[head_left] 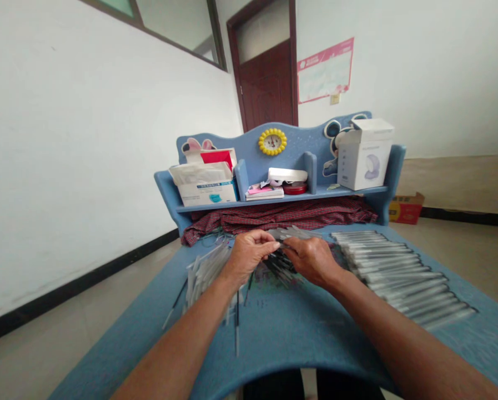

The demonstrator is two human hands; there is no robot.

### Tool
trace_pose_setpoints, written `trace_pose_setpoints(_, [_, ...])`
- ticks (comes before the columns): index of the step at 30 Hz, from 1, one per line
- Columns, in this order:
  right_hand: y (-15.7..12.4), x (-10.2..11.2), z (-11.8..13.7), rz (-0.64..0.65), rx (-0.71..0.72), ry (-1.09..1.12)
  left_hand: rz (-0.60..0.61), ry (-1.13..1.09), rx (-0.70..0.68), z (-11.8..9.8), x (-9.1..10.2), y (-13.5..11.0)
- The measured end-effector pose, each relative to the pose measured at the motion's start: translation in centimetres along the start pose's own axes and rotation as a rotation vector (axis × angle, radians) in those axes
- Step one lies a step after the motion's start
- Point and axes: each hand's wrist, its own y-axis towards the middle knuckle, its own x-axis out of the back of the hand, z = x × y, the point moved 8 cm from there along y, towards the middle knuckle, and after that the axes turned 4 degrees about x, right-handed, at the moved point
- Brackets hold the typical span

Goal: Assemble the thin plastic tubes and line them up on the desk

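Near the middle of the blue desk (282, 344) my left hand (251, 255) and my right hand (311, 258) meet, thumbs and fingers pinched together. Whatever is between the fingertips is too small and blurred to name. Beside and under my left forearm lies a loose pile of translucent tubes (207, 272), like pen barrels. Slim black sticks (280, 266), like pen refills, lie in a heap below the hands. Behind my right hand are more pale, clear pieces (294, 232). To the right, clear pens with dark cores (398, 272) lie side by side in a long row.
A checked cloth (273, 215) is bunched under the desk's shelf (249, 203). On the shelf stand a mask box (207, 191), a red round tin (294, 189) and a white carton (365, 158). A single black stick (237, 316) lies toward the front edge.
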Motion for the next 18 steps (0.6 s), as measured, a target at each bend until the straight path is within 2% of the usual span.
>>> trace_pose_setpoints(6, [0.0,0.2,0.5,0.054,0.055,-0.069,0.014,0.100,-0.044,-0.6,-0.2,-0.2])
trace_pose_setpoints(10, [0.0,0.4,0.6,0.075,0.065,-0.066,0.019,0.089,-0.054,-0.7,-0.4,-0.3])
trace_pose_setpoints(18, [0.1,2.2,1.3,-0.019,0.104,-0.146,-0.009,0.065,-0.087,-1.8,-0.5,-0.7])
